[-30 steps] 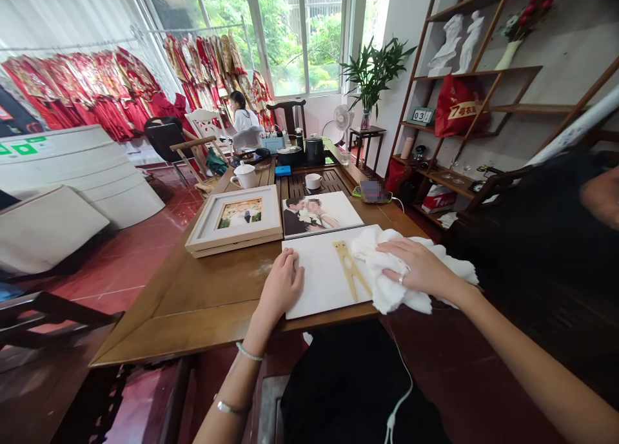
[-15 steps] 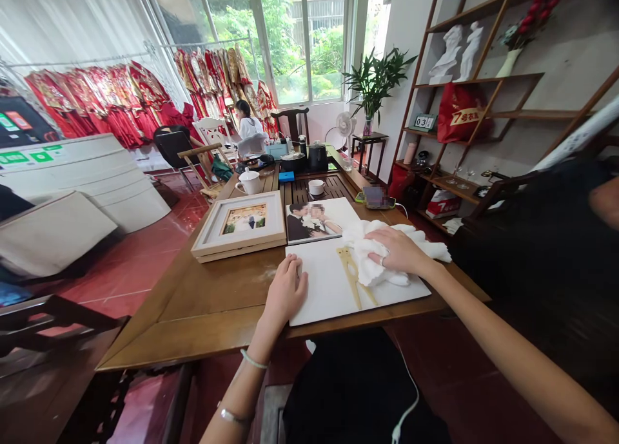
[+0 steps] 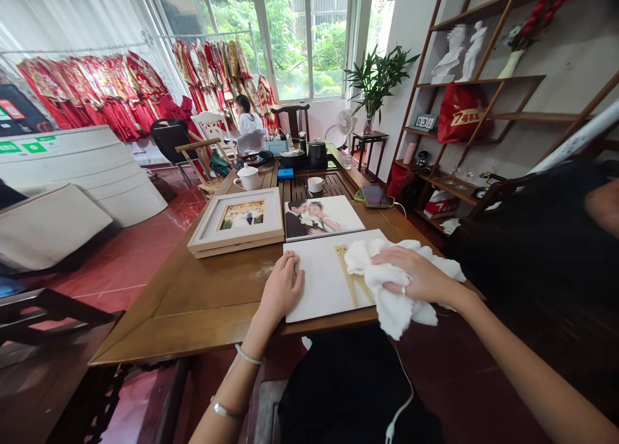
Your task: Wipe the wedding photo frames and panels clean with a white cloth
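My right hand (image 3: 416, 278) and the cloth (image 3: 387, 289) hide the board's (image 3: 316, 283) 3 o'clock side and part of the gold strip (image 3: 349, 276). The phone (image 3: 375, 195) and faces in the print (image 3: 319, 216) are blurred.

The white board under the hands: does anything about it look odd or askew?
Nothing looks damaged. The white board juts slightly over the table edge, and the white cloth under the right hand hangs past that edge. The left hand rests on the board's corner.

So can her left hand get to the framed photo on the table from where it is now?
Probably yes. The left hand rests on the white board's left edge, and only bare table lies between it and the framed photo. It holds nothing.
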`<state>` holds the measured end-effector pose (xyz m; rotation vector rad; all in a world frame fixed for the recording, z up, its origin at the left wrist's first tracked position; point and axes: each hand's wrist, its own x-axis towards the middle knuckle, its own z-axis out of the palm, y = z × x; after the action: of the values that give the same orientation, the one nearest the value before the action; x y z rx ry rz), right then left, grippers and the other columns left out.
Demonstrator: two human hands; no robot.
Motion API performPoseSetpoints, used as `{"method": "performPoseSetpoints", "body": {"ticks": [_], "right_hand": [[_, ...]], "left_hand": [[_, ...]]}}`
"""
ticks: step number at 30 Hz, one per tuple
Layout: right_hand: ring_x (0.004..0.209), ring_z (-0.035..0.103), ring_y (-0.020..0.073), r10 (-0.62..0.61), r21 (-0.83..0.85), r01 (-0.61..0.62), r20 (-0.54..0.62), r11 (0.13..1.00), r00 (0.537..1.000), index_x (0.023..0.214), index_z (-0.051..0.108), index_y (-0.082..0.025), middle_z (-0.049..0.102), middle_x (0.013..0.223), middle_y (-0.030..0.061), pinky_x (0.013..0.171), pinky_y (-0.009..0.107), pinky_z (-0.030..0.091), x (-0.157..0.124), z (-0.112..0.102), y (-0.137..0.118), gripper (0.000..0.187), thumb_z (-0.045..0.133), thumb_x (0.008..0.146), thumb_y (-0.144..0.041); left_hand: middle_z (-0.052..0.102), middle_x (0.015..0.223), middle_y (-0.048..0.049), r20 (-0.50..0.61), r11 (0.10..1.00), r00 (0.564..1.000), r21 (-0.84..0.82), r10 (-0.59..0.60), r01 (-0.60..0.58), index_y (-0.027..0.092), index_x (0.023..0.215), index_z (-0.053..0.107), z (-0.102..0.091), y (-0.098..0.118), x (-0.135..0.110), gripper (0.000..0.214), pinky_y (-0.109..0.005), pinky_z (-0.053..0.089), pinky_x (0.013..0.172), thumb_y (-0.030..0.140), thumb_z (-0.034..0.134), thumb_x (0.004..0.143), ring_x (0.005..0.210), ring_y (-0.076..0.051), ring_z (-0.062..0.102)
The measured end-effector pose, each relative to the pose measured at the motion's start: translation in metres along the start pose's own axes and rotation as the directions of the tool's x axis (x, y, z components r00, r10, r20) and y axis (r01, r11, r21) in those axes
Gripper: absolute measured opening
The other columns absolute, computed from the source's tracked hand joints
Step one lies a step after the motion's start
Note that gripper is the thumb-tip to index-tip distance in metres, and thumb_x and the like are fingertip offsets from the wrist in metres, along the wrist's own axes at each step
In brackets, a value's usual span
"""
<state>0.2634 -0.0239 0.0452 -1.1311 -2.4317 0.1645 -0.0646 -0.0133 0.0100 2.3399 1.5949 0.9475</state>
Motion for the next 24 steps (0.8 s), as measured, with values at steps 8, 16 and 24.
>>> {"method": "performPoseSetpoints", "body": {"ticks": [8, 16, 24], "right_hand": [[0.113, 0.059, 0.0299, 0.118, -0.013, -0.118, -0.041, 0.993, 0.992, 0.111, 0.065, -0.021, 0.068, 0.117, 0.0083, 0.098, 0.048, 0.045, 0.057, 0.016, 0.038, 0.034, 0.062, 0.079, -0.03], [0.112, 0.057, 0.0298, 0.073, 0.003, -0.073, -0.068, 0.997, 0.995, 0.11, 0.063, -0.021, 0.067, 0.114, 0.0088, 0.099, 0.05, 0.044, 0.052, 0.018, 0.033, 0.033, 0.063, 0.078, -0.028], [0.112, 0.057, 0.03, 0.046, 0.014, -0.045, -0.094, 0.999, 0.995, 0.116, 0.061, -0.024, 0.067, 0.114, 0.0085, 0.096, 0.05, 0.047, -0.011, 0.009, -0.027, 0.036, 0.063, 0.08, -0.024]], "left_hand": [[0.059, 0.131, -0.0163, 0.029, 1.0, 1.0, 0.012, -0.003, 0.003, 0.017, 0.109, 0.055, -0.003, 0.002, 0.001, 0.022, -0.051, 0.039, 0.111, 0.024, 0.045, 0.091, 0.135, -0.031, 0.045], [0.058, 0.133, -0.0176, -0.006, 1.0, 1.0, 0.004, -0.029, 0.029, 0.016, 0.11, 0.056, 0.003, -0.001, -0.001, 0.023, -0.05, 0.04, 0.111, 0.024, 0.046, 0.09, 0.135, -0.03, 0.046], [0.058, 0.134, -0.0168, -0.03, 0.999, 0.999, -0.028, -0.035, 0.034, 0.018, 0.112, 0.056, 0.006, -0.001, -0.002, 0.025, -0.051, 0.039, 0.111, 0.024, 0.047, 0.09, 0.135, -0.029, 0.046]]}}
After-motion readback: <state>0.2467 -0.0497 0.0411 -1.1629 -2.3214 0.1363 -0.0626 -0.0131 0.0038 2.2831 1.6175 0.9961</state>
